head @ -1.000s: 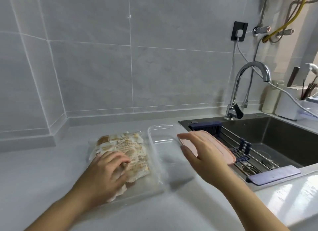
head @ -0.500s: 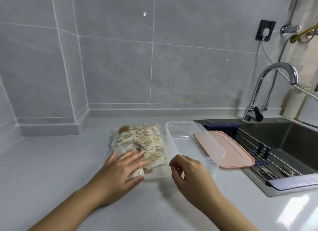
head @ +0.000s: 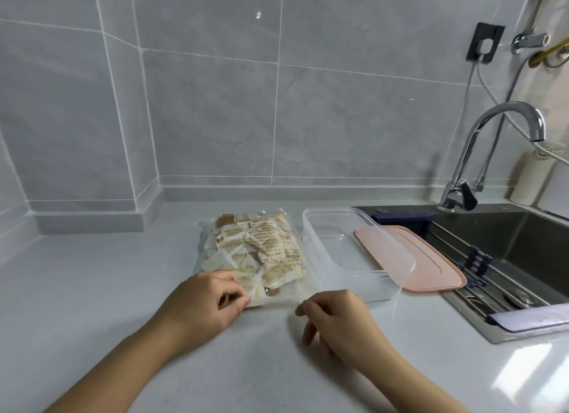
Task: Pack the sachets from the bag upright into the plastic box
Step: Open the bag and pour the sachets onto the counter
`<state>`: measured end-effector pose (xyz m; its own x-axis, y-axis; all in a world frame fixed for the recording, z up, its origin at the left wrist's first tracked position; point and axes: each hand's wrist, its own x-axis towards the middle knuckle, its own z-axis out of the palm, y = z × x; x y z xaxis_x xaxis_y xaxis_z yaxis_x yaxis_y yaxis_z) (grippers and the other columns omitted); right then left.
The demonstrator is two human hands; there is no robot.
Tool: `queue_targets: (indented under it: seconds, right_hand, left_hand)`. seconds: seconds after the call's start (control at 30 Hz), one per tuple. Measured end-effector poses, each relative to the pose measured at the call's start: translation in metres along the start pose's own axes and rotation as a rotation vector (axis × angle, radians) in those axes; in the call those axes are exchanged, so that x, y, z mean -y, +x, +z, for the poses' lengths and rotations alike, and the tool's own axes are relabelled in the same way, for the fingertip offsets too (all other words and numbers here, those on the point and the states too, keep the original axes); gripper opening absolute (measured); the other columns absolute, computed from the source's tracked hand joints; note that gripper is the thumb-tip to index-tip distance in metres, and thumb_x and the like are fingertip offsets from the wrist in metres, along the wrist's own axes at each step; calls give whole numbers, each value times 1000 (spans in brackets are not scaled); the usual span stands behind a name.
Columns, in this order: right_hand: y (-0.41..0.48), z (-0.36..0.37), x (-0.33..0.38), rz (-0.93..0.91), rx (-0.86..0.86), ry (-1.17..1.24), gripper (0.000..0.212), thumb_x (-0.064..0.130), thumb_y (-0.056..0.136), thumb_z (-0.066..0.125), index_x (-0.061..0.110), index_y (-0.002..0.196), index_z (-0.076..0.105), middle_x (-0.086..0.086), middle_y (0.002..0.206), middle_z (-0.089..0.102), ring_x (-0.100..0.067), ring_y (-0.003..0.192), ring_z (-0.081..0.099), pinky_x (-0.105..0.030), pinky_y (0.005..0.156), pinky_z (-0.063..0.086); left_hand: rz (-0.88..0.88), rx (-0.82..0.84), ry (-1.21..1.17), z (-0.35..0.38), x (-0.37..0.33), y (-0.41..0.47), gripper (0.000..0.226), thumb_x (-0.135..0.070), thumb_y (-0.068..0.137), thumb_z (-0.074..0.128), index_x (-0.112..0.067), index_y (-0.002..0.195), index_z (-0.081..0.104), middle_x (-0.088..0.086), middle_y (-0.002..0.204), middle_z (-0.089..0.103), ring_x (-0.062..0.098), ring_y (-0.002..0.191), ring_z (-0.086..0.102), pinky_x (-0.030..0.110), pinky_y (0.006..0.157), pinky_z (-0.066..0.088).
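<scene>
Two hands pinch the crinkly clear bag point(head: 278, 225) low in the frame's centre: the left hand point(head: 200, 302) grasps its near edge with curled fingers point(head: 237, 289), the right hand point(head: 337, 318) its near right corner. Flat, square printed sachets point(head: 234, 258) fill it on the smooth pale tabletop point(head: 92, 289), just left of the round-cornered transparent plastic box point(head: 338, 246) and matte pink lid point(head: 431, 268).
</scene>
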<state>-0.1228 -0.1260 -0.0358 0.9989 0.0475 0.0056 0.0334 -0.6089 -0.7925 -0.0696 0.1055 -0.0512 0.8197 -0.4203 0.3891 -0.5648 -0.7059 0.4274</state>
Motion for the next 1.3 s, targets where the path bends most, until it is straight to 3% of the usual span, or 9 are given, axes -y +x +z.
queue_targets:
  seconds: [0.13,0.23,0.37,0.6,0.77,1.0,1.3]
  right_hand:
    - [4,-1,6,103,109,334,18,15,97,46,17,97,65,-7,67,72,-16,38,51,-20,38,37]
    - [10,6,13,228,245,634,14,17,99,49,10,107,57,-14,75,71,-17,43,56,-23,40,45]
    - [28,12,22,384,316,946,28,20,96,57,-1,114,51,-22,89,67,-25,60,67,-30,51,57]
    - [36,24,21,299,243,926,29,16,90,66,-3,110,58,-19,93,65,-24,64,70,-28,56,58]
    - [37,25,21,293,217,935,17,8,94,58,-3,106,57,-20,89,66,-24,60,69,-28,53,57]
    - [35,24,19,263,213,945,30,17,89,67,-1,111,58,-20,95,64,-21,63,69,-27,57,57]
    - [36,25,18,279,200,898,25,12,88,68,-5,105,60,-16,85,69,-20,65,70,-24,56,56]
  left_hand:
    - [30,-21,-12,-1,2,1,20,-40,89,59,-29,74,68,-21,80,55,3,69,53,18,58,39]
    - [62,-62,-37,-3,2,1,31,-51,85,49,-28,74,67,-22,78,55,3,66,54,21,57,43]
    - [72,-92,-78,-5,1,2,29,-48,84,51,-28,74,68,-23,78,56,2,67,55,22,57,43]
    - [44,-100,-161,-5,-1,6,20,-36,83,57,-28,73,71,-18,76,60,6,68,57,14,58,37]
    - [58,-95,-162,-8,-3,5,19,-35,83,58,-26,74,72,-18,76,60,6,68,57,12,57,36]
    - [50,-89,-148,-7,-3,4,15,-29,87,63,-24,77,73,-20,79,60,5,72,57,13,60,39]
    - [-1,-8,-218,-9,-5,7,9,-24,83,72,-25,74,75,-15,78,65,9,76,61,11,65,41]
